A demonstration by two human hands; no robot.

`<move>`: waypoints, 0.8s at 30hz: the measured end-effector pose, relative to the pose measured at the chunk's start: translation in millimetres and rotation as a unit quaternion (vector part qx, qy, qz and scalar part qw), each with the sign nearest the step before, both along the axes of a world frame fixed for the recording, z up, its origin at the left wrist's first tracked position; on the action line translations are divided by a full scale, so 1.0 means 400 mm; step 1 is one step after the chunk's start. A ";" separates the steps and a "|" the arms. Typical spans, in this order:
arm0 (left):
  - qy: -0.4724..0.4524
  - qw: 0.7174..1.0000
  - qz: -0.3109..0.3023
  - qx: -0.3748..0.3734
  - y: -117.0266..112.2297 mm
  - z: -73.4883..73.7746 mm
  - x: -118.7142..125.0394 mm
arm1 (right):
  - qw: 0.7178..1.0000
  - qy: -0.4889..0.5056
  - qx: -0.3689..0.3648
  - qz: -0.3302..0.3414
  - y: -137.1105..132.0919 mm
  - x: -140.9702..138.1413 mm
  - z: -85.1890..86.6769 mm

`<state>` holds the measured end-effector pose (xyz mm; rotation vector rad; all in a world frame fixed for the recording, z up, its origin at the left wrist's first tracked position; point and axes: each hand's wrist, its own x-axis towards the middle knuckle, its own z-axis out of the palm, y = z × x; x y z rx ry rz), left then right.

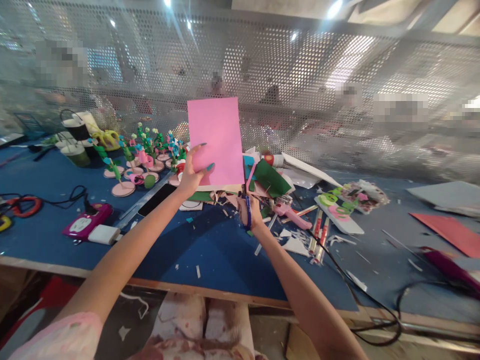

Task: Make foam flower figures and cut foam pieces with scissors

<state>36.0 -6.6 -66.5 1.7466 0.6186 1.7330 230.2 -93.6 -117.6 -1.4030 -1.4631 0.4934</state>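
A sheet of pink paper (221, 130) is held up above the blue table. My left hand (193, 172) grips it near the lower left, thumb and a finger over its front face. With my right hand (253, 210) I hold scissors (248, 212) by their dark blue handles. Their blades point upward at the sheet's right edge, where a narrow pink strip (252, 175) hangs beside it. Dark green paper (272, 177) and heaped scraps lie behind my right hand.
Several small craft flowers on round pink bases (123, 188) stand at left, near a black phone (157, 199) and a purple power socket (88, 222). A pink glue gun (292, 215) and its cable lie right. A perforated metal screen (150, 65) rises behind the table.
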 end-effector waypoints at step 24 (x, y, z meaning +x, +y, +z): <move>-0.008 0.998 -0.036 -0.051 0.007 -0.016 0.012 | 0.993 0.084 -0.060 0.058 0.019 0.014 -0.001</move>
